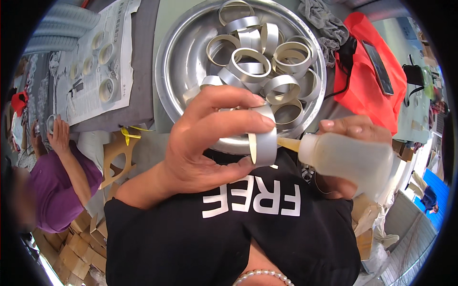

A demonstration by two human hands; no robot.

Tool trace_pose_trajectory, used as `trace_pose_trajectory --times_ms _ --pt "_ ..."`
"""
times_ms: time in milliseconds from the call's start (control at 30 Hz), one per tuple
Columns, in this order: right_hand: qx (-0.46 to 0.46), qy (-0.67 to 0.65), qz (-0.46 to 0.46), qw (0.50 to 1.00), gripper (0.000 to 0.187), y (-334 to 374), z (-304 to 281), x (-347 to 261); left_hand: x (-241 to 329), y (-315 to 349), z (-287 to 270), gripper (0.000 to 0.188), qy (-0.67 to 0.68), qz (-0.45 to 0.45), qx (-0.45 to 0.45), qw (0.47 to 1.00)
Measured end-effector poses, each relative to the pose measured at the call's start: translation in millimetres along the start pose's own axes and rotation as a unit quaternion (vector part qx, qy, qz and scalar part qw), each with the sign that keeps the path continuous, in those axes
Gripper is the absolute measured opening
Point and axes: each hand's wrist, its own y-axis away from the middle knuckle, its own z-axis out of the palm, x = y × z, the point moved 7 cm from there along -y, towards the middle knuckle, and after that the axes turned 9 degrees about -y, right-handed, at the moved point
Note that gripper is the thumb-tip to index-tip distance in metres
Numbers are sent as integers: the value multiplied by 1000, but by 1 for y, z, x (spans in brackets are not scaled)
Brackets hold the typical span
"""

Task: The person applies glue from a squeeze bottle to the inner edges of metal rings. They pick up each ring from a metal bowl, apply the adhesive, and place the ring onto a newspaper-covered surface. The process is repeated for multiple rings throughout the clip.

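Note:
My left hand [210, 138] grips a silver-grey ring [265, 145] with a pale inner wall, fingers over its top and thumb under its lower edge. In my right hand [355, 127] is a translucent squeeze bottle [355, 155], tipped on its side. Its yellowish nozzle [289, 143] points left, with the tip at or very near the ring's outer face; I cannot tell whether they touch. Just beyond both hands stands a round metal basin [183, 52] with several similar silver rings [250, 65] heaped in it.
Right of the basin, a phone [378, 67] lies on red cloth [365, 95], near a crumpled grey rag [324, 24]. At left, more rings stand on a printed sheet [121, 71]. A co-worker in a purple top [62, 190] handles a ring there. Cardboard boxes [78, 248] lie lower left.

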Motion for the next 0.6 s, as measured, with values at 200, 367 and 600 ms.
trace_pose_trajectory --times_ms 200,367,600 --pt "312 -92 123 937 69 14 -10 41 9 0 6 51 -69 103 54 991" --pt "305 -460 200 809 63 11 -7 67 14 -4 -12 51 -123 93 55 986" --pt "399 -458 112 787 65 39 -53 67 -60 -1 -199 61 -402 -151 295 854"
